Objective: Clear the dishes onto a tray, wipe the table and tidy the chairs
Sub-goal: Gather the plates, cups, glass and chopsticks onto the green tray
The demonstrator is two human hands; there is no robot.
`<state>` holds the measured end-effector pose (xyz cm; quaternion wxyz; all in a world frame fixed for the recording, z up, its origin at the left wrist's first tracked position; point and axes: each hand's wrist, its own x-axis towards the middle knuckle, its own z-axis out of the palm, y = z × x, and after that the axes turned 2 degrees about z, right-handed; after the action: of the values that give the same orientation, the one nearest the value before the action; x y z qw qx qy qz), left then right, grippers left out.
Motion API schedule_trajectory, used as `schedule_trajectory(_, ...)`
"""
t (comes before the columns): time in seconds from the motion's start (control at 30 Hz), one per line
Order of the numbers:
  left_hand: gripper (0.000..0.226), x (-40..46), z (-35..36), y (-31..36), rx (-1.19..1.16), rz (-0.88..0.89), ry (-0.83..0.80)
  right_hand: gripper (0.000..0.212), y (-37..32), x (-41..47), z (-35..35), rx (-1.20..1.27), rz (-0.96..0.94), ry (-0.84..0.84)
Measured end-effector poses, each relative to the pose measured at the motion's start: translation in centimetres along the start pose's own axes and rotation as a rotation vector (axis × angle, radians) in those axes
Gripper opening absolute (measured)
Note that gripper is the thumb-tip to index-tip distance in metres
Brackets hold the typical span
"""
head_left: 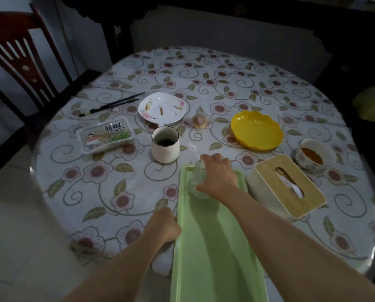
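Observation:
A long green tray (215, 258) lies at the near edge of the round table (108, 192) with a floral cloth. My left hand (163, 225) grips the tray's left rim. My right hand (217, 177) holds a clear glass (196, 182) at the tray's far end. Beyond the tray stand a white mug (165, 144), a dirty white plate (162, 107), black chopsticks (112, 104), a yellow dish (257, 130) and a bowl of brown liquid (316, 154).
A tissue box with a wooden lid (288, 185) sits just right of the tray. A packaged snack tray (105, 136) lies at the left and a wrapped pastry (199, 122) near the middle. A dark wooden chair (23, 64) stands at the far left.

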<state>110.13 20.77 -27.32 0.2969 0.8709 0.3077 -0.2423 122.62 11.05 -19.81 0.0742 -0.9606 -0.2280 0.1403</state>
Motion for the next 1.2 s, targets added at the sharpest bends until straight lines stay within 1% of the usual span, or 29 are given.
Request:
schedule_trajectory(0.17, 0.020, 2.3, -2.3, -0.8, -0.032, 0.050, 0.095, 0.075, -1.3, 1.6, 1.0, -0.032, 0.027, 0.050)
schedule_trajectory(0.3, 0.020, 3.2, -3.7, -1.2, -0.067, 0.059, 0.095, 0.077, -2.0, 2.2, 0.9, -0.066, 0.050, -0.004)
schedule_trajectory(0.37, 0.025, 3.5, -4.5, -1.2, -0.076, 0.068, 0.091, 0.081, -2.1, 2.3, 0.7, -0.067, 0.066, -0.044)
schedule_trajectory(0.43, 0.028, 3.8, -5.4, -1.0, -0.070, 0.074, 0.095, 0.089, -2.4, 2.4, 0.3, -0.079, 0.076, -0.085)
schedule_trajectory(0.5, 0.031, 4.1, -6.4, -0.8, -0.113, 0.082, 0.105, 0.096, -3.1, 3.1, -0.6, -0.084, 0.080, -0.066)
schedule_trajectory(0.57, 0.041, 4.7, -7.4, -0.6, -0.184, 0.086, 0.136, 0.099, -4.3, 4.6, -1.6, -0.017, 0.055, -0.008)
schedule_trajectory(0.63, 0.048, 5.2, -8.4, -0.4, -0.215, 0.102, 0.176, 0.101, -5.7, 6.3, -2.1, 0.068, 0.017, -0.008)
schedule_trajectory(0.73, 0.047, 6.4, -9.4, -0.9, -0.238, 0.096, 0.200, 0.104, -7.8, 9.0, -1.3, 0.098, -0.009, -0.050)
schedule_trajectory(0.87, 0.049, 8.0, -10.3, -2.2, -0.207, 0.084, 0.209, 0.106, -9.9, 11.7, 0.7, 0.126, -0.005, -0.074)
schedule_trajectory(1.03, 0.050, 8.9, -10.9, -3.2, -0.185, 0.094, 0.227, 0.100, -10.8, 12.8, 1.9, 0.090, 0.046, -0.004)
schedule_trajectory(1.2, 0.064, 10.2, -13.0, -4.1, -0.214, 0.054, 0.304, 0.099, -10.7, 13.1, 0.5, 0.117, 0.097, 0.069)
